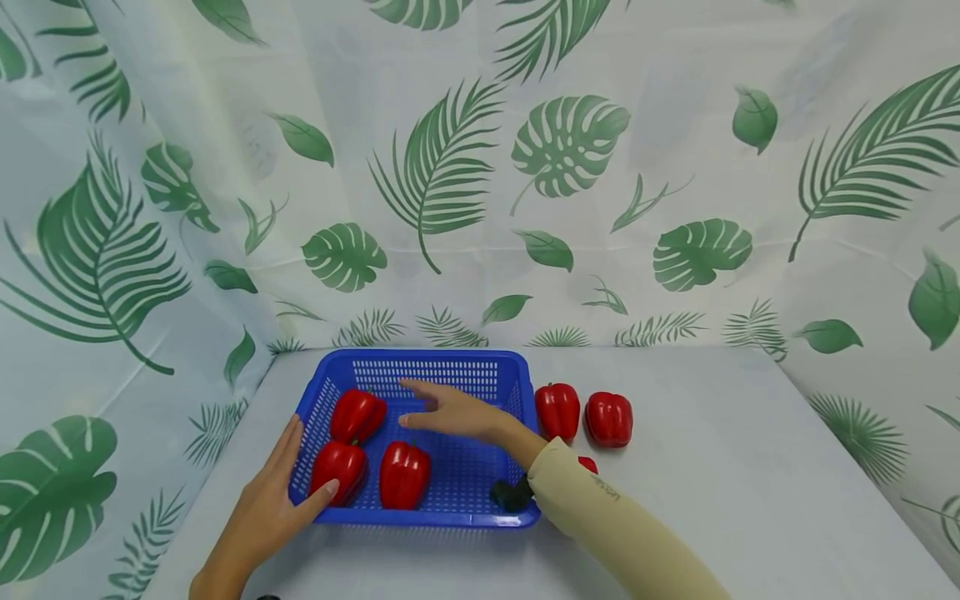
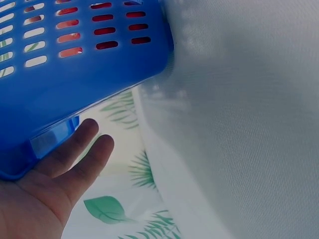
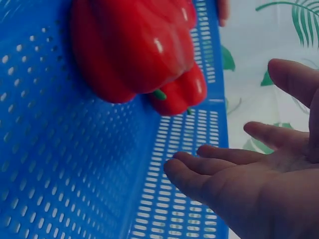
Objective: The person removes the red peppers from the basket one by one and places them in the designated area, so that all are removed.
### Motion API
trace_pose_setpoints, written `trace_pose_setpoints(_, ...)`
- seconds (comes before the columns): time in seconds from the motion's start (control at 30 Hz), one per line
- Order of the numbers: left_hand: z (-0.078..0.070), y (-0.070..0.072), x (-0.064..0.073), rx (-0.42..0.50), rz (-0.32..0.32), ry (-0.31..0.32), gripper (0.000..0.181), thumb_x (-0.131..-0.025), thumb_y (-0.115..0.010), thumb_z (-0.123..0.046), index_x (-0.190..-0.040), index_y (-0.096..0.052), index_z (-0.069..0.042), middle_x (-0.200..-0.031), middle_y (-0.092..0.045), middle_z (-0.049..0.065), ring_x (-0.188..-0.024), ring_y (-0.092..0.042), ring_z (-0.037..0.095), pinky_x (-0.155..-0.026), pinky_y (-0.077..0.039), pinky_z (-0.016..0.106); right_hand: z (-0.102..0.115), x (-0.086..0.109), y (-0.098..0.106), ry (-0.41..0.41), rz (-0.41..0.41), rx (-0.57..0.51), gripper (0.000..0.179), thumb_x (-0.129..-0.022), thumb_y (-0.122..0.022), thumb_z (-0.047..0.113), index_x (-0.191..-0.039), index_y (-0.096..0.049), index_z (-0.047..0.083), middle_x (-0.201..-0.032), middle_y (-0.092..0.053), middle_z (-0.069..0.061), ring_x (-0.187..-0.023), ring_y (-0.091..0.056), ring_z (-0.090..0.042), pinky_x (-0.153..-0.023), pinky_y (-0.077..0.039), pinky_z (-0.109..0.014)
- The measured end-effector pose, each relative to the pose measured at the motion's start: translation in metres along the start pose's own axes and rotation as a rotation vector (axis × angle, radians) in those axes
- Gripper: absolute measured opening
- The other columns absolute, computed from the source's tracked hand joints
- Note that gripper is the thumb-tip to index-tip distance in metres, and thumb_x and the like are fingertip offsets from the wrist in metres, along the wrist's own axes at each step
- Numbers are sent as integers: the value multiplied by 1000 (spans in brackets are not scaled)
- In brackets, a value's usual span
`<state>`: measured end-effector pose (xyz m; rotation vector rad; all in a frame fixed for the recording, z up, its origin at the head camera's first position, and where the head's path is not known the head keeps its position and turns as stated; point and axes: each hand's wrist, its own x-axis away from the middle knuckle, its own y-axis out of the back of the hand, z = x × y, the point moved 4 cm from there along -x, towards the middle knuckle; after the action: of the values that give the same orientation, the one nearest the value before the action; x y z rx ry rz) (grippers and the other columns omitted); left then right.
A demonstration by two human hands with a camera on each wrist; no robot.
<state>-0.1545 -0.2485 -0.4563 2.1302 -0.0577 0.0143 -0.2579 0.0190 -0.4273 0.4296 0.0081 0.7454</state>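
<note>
A blue perforated plastic basket [image 1: 420,518] holds three red bell peppers: one pepper [image 1: 357,415] at the back left, another pepper [image 1: 339,472] in front of it, and a third pepper [image 1: 405,475] beside that one. My left hand [image 1: 266,508] lies against the basket's left side, fingers straight along the outside and thumb over the front left corner. My right hand [image 1: 453,412] hovers over the basket's middle, palm down, fingers extended and thumb apart, holding nothing. In the right wrist view its fingertips point toward the basket's slotted wall [image 3: 174,199], with peppers [image 3: 134,47] beyond.
Right of the basket, a red pepper [image 1: 557,412] and another pepper [image 1: 609,419] stand on the white tabletop [image 1: 720,467]. Part of one more red thing [image 1: 588,464] shows behind the right sleeve. A dark object [image 1: 510,495] appears below the right wrist. Leaf-patterned cloth [image 1: 465,183] rises behind.
</note>
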Motion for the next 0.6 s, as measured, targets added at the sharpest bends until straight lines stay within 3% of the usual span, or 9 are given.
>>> trace_pose_setpoints(0.6, 1, -1, 1, -6, -5, -3, 122, -91, -70, -69, -170, -7, 0, -176, -10, 26, -154, -20, 59, -105, -37, 76, -7, 1, -14, -63, 150, 38, 71, -99, -74, 34, -163, -49, 18, -164, -47, -18, -152, -41, -42, -115, -44, -61)
